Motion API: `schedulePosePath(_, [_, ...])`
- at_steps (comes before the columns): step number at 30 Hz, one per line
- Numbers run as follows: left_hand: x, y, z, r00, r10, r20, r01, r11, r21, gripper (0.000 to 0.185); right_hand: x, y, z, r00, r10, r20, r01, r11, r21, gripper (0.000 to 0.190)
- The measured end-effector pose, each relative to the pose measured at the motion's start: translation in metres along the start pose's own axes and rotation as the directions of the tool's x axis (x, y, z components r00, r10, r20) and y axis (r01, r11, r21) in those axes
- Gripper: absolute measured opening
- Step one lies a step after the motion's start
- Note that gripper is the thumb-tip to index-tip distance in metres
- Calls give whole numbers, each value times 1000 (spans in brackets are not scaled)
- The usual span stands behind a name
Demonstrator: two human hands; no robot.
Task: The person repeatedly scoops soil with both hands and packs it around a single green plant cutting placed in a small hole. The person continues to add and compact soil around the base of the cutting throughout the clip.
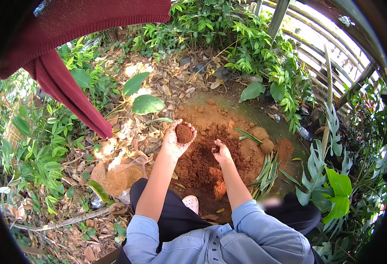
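My left hand [179, 142] is cupped palm up around a rounded ball of reddish-brown soil [184, 133]. Dirt speckles its fingers and wrist. To the right, my right hand [222, 152] is held over the soil mound with its fingers loosely curled, a gap between forefinger and thumb, and no object visible in it. Beneath both hands spreads the mound of loose soil [196, 158], dark and crumbly in the middle, paler and drier around the rim. Larger clods [262, 138] rest at its right side, near a cut green leaf strip [248, 135].
Long leaf strips [266, 173] lie in a bundle at right. A clear bag of tan fibre [122, 178] sits by my left knee. Maroon knit cloth [74, 29] hangs at upper left. Plants, a plastic bottle [304, 133] and a slatted fence [328, 43] border the right.
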State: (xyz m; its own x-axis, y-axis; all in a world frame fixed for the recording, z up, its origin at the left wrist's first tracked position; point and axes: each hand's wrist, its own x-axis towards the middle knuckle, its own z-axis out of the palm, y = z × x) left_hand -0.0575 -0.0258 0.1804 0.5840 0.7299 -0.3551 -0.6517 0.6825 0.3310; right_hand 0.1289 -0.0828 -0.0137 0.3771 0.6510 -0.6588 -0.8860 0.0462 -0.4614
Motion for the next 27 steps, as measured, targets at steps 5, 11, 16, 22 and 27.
schedulePosePath(5, [-8,-1,11,1000,-6,-9,6,1000,-20,16,-9,-4,13,994,46,97,-71,958,278,21])
schedulePosePath(11, [-17,-7,23,1000,-10,24,10,1000,6,17,-33,-17,23,987,137,83,-156,942,296,26])
schedulePosePath(16, [-25,-17,31,999,0,36,-2,999,48,17,-31,-22,29,992,124,-1,-121,968,218,34])
schedulePosePath(22, [-33,-25,33,999,48,0,-47,992,118,17,-41,-31,38,990,128,-64,-115,977,177,41])
schedulePosePath(27, [-43,-32,37,998,16,61,-24,991,135,17,-32,-39,35,991,94,-92,-93,996,13,24])
